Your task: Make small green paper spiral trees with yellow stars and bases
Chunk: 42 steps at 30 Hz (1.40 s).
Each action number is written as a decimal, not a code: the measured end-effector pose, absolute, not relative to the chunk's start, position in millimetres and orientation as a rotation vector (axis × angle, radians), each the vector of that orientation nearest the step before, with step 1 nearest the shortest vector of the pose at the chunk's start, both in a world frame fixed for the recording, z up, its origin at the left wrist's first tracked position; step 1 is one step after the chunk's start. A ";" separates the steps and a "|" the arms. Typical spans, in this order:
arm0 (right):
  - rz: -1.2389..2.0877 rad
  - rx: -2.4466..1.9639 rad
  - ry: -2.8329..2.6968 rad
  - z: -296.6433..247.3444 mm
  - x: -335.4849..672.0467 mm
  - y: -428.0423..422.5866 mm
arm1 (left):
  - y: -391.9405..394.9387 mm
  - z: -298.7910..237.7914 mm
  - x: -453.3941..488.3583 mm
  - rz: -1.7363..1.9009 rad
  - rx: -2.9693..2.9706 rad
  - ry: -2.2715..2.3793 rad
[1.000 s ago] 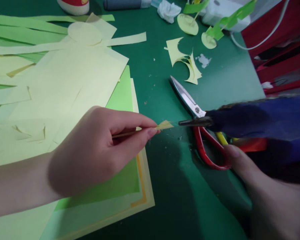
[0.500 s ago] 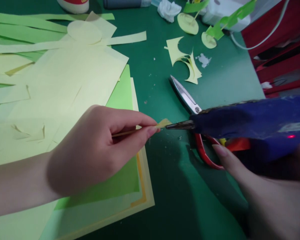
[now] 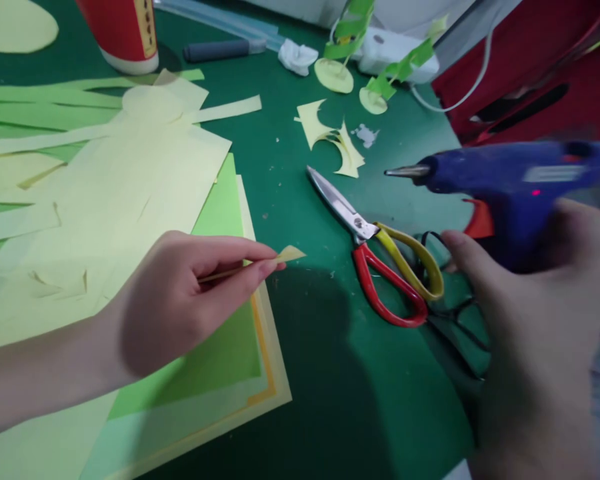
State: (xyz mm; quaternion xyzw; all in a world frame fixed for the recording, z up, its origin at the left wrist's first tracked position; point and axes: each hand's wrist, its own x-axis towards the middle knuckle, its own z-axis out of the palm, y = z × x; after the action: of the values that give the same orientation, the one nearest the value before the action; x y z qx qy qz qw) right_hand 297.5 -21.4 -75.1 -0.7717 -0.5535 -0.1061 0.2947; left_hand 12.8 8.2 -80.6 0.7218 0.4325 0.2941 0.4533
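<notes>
My left hand (image 3: 195,300) pinches a thin stick (image 3: 220,274) between thumb and fingertips, above the paper stack's right edge. A small pale yellow paper piece (image 3: 291,254) sticks out past the fingertips at the stick's end. My right hand (image 3: 540,320) is closed around the handle of a blue hot glue gun (image 3: 500,173) with an orange trigger and a lit red light. The gun's metal nozzle points left and is well apart from the paper piece. Between the hands lie scissors (image 3: 357,227) with one red and one yellow handle.
Pale yellow and green paper sheets (image 3: 175,160) and green strips (image 3: 45,110) cover the left. Behind are a red cup (image 3: 125,33), a dark marker (image 3: 220,50), crumpled tissue (image 3: 297,57) and green-leaved paper figures on round bases (image 3: 334,75). Paper scraps (image 3: 347,150) and black-framed glasses (image 3: 463,320) lie nearer.
My right hand has drawn the glue gun up and to the right, away from the paper piece, uncovering the scissors. My left hand keeps its pinch. The view has shifted.
</notes>
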 end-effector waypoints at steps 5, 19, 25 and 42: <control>-0.159 -2.280 -1.427 -80.5 313.0 2.1 | 8.1 -82.4 11.9 0.766 1.723 0.993; -0.565 -1.625 -1.752 -65.3 291.4 -12.7 | 3.9 -83.5 9.4 0.814 1.644 0.791; -0.138 -1.106 -2.366 -37.6 230.7 -32.2 | 7.2 -83.3 7.4 0.784 1.699 0.749; -0.210 -1.390 -1.849 -31.4 250.4 21.6 | 10.3 -83.3 7.7 0.802 1.714 0.677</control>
State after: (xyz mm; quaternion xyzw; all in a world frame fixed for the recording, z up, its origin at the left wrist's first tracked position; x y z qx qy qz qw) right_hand 250.4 21.6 -31.4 -0.5490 -0.7303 -0.0828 0.3980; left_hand 7.7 10.3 -83.3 0.7197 0.2845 0.3370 0.5363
